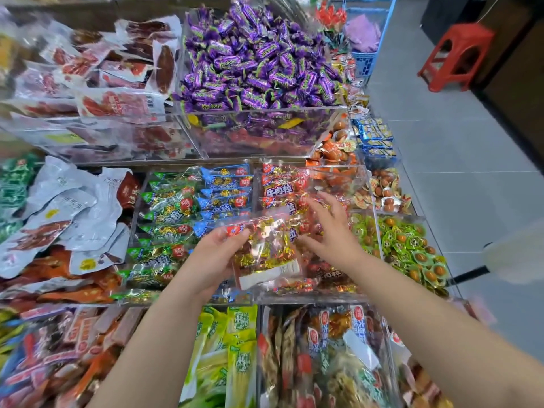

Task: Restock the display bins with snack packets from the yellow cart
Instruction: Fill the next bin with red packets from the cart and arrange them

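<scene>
I'm gripping a red packet (pixel 265 251) in my left hand (pixel 212 254) over the red bin (pixel 323 295). My right hand (pixel 329 228) is hovering, fingers spread. Next: probably laying it flat inside.

The left hand (pixel 212 260) holds a snack packet (pixel 265 248) over the middle display bin (pixel 323 294), with the right hand (pixel 329 228) just right of the packet. Behind that bin sits the wrapped-candy bin (pixel 250 136). A stool (pixel 456 54) stands on the floor (pixel 441 148) at far right.

Two hands (pixel 215 260) (pixel 329 231), one held packet (pixel 266 254), one stool (pixel 456 54)
</scene>
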